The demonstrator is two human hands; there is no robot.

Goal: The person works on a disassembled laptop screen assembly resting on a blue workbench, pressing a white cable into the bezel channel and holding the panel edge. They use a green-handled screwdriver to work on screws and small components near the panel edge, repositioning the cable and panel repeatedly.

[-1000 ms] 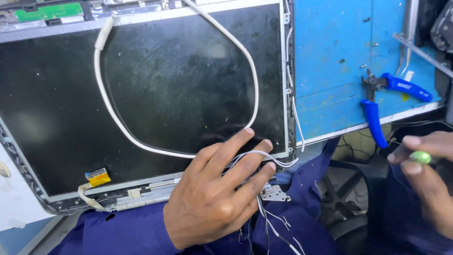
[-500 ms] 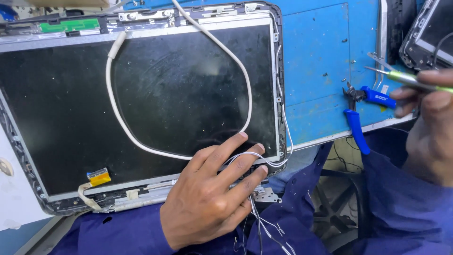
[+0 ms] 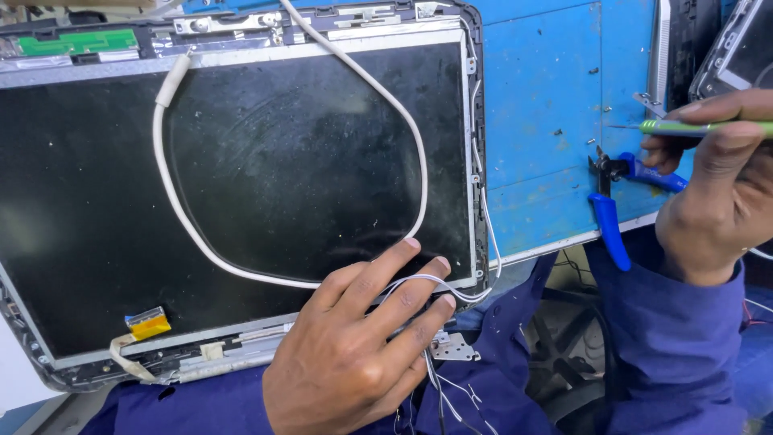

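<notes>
A laptop screen panel (image 3: 266,177) lies face-down with its black back up, inside a dark lid frame. A white cable (image 3: 173,217) loops across the panel. My left hand (image 3: 362,354) rests flat on the panel's lower right corner, fingers spread over thin white wires (image 3: 439,283) that trail off the edge. My right hand (image 3: 717,185) hovers at the right, pinching a thin green-handled screwdriver (image 3: 700,126) whose tip points left over the blue bench top. A small metal hinge (image 3: 451,346) sticks out below the panel corner.
Blue-handled pliers (image 3: 616,209) lie on the blue bench top (image 3: 547,105) just under my right hand. A green circuit strip (image 3: 76,42) sits at the panel's top left. A yellow-tabbed connector (image 3: 146,322) is at lower left. Another device edge (image 3: 737,48) shows top right.
My right hand rose from the lower right to above the pliers, carrying the screwdriver, which now points left. The left hand stayed on the panel corner. The camera view shifted slightly.
</notes>
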